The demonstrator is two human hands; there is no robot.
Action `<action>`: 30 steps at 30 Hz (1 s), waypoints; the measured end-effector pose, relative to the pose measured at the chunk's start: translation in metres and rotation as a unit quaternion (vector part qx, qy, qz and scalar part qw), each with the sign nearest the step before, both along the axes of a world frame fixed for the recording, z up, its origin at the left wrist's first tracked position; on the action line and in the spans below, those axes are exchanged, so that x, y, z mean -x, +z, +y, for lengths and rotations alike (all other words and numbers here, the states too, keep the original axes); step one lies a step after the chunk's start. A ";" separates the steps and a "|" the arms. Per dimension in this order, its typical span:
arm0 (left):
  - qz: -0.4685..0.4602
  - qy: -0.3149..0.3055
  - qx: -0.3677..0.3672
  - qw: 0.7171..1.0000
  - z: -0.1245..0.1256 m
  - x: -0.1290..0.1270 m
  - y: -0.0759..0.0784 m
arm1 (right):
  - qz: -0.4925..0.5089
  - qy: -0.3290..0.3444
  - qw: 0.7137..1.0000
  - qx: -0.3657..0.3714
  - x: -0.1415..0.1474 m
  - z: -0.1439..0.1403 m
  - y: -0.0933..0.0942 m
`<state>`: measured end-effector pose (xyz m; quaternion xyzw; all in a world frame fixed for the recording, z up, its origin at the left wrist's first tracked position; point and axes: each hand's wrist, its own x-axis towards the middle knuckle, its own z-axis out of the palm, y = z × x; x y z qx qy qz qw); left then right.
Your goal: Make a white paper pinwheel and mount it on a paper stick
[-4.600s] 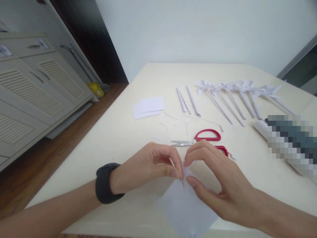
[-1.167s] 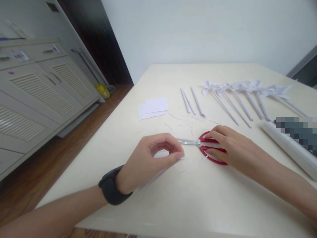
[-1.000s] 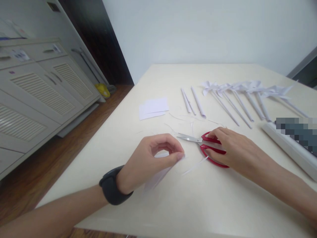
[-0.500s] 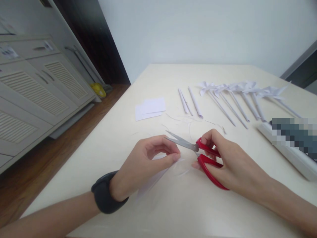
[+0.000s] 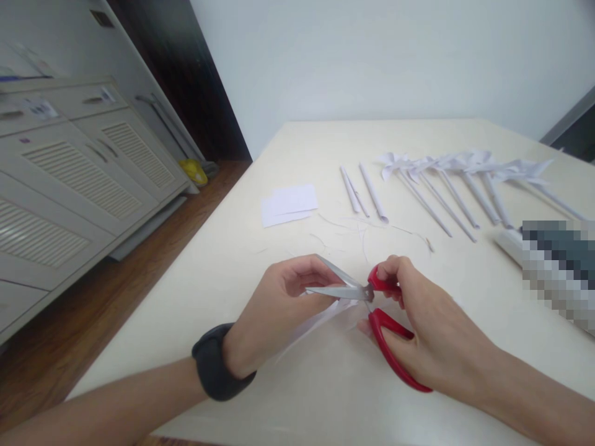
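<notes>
My left hand (image 5: 283, 306), with a black band on the wrist, pinches a white folded paper piece (image 5: 310, 322) just above the cream table (image 5: 297, 161). My right hand (image 5: 430, 331) grips the red-handled scissors (image 5: 372, 303). Their blades are spread apart and point left at the paper's pinched end, next to my left fingertips. The paper is mostly hidden under my left hand.
Several white paper pinwheels on sticks (image 5: 460, 179) lie in a row at the far right. Three rolled paper sticks (image 5: 367, 189) and a small stack of white sheets (image 5: 289, 204) lie mid-table. Thin paper trimmings (image 5: 353, 229) are scattered. A white box with a blurred patch (image 5: 553, 260) sits at right.
My right hand left the paper, reached for the scissors on the table, picked them up and brought them to the paper with the blades spread. My left hand kept its pinch.
</notes>
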<state>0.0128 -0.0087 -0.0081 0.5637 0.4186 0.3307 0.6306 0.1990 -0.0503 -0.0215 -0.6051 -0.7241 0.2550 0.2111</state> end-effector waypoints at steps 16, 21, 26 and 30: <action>-0.036 0.017 0.056 0.998 -0.001 0.000 -0.004 | -0.081 -0.006 0.994 -0.077 -0.002 0.002 -0.001; -0.010 0.012 0.014 1.000 0.001 0.000 -0.004 | -0.094 -0.001 0.991 -0.092 -0.003 0.003 -0.001; 0.018 0.017 -0.037 0.999 0.001 0.001 -0.004 | -0.092 -0.001 0.993 -0.078 -0.005 0.003 -0.001; 0.013 0.015 -0.053 0.998 0.001 0.001 -0.003 | -0.079 -0.003 0.995 -0.057 -0.004 0.002 0.001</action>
